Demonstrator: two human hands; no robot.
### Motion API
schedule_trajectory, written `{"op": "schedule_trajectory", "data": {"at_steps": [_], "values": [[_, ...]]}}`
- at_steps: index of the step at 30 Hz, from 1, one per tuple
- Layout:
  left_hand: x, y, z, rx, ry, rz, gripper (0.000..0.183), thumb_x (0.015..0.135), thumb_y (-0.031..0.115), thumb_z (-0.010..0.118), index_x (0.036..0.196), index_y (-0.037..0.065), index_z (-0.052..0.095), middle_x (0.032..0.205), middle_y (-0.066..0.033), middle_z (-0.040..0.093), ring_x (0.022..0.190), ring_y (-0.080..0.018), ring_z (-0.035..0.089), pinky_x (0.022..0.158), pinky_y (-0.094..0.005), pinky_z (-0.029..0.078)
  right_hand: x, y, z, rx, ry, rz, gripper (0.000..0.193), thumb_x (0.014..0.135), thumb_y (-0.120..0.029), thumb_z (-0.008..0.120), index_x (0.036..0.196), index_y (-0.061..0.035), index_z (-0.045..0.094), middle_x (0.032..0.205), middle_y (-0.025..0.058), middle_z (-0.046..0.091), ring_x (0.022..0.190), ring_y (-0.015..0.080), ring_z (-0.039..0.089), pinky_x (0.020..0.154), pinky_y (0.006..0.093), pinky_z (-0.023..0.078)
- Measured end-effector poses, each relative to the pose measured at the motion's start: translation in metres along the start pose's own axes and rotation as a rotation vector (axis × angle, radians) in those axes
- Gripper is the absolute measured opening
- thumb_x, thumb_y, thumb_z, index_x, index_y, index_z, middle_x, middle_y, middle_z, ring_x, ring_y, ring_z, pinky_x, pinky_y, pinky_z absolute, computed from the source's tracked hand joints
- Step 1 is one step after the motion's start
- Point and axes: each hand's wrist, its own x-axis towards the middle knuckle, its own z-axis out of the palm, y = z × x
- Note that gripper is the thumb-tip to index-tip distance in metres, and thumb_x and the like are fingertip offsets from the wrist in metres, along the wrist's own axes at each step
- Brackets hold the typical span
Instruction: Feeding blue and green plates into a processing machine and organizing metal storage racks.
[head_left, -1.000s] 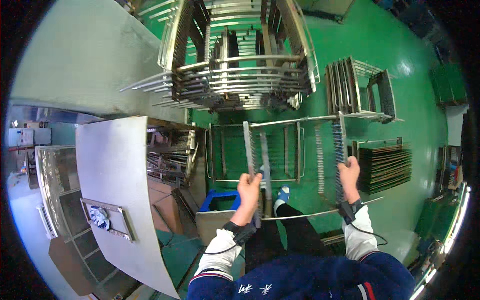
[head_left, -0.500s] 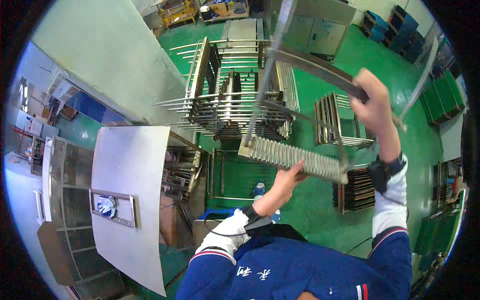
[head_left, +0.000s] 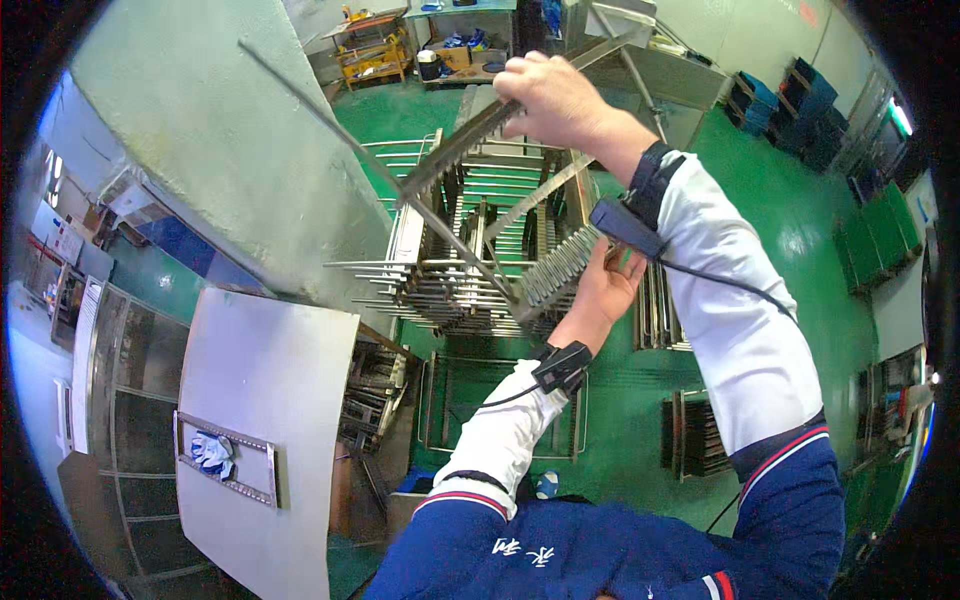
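Note:
A metal rack frame [head_left: 463, 148] with a toothed bar and long rods is held up in front of me, tilted. My right hand [head_left: 550, 100] is closed round its upper bar. Lower down, my left hand [head_left: 608, 290] grips the frame by its ridged bar [head_left: 560, 268], palm partly turned up; its fingertips are partly hidden. Just beyond and below is a stack of similar metal racks [head_left: 415, 290] with rods jutting out to the left. The held frame overlaps this stack in view, and I cannot tell whether they touch.
At left, a pale panel [head_left: 265, 350] carries a small metal frame [head_left: 272, 475] with a blue-and-white cloth [head_left: 212, 452]. A thick pale column [head_left: 240, 140] rises beside the stack. More racks [head_left: 690, 435] stand on the green floor at right. Green crates [head_left: 880, 235] line the right wall.
The held rack has swung left and away from me, over the stack, and tilted. My right hand moved left and forward with it; my left hand moved forward.

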Motion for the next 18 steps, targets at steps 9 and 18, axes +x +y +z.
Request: {"op": "schedule_trajectory", "data": {"at_steps": [9, 18], "values": [[0.029, 0.051, -0.012, 0.279, -0.073, -0.025, 0.032, 0.098, 0.032, 0.045, 0.119, 0.01, 0.054, 0.117, -0.0057, 0.058, 0.105, -0.0231, 0.056, 0.091, -0.0375, 0.046, 0.028, 0.011, 0.103, 0.256, -0.202, -0.054, 0.037, 0.06, -0.03, 0.081, 0.08, -0.0094, 0.058, 0.087, 0.0064, 0.056, 0.093, 0.0276, 0.053, 0.078, 0.0404, 0.043], [-0.074, 0.146, 0.136, 2.052, -0.299, 1.38, 0.016, 0.077, 0.004, 0.066, 0.094, 0.003, 0.064, 0.092, -0.0124, 0.064, 0.09, -0.0305, 0.058, 0.084, -0.0386, 0.043, -0.036, 0.042, 0.122, 0.386, -0.264, 0.067, 0.036, 0.062, -0.033, 0.08, 0.078, -0.0104, 0.057, 0.086, 0.0068, 0.057, 0.092, 0.0289, 0.055, 0.078, 0.0416, 0.04]]}}
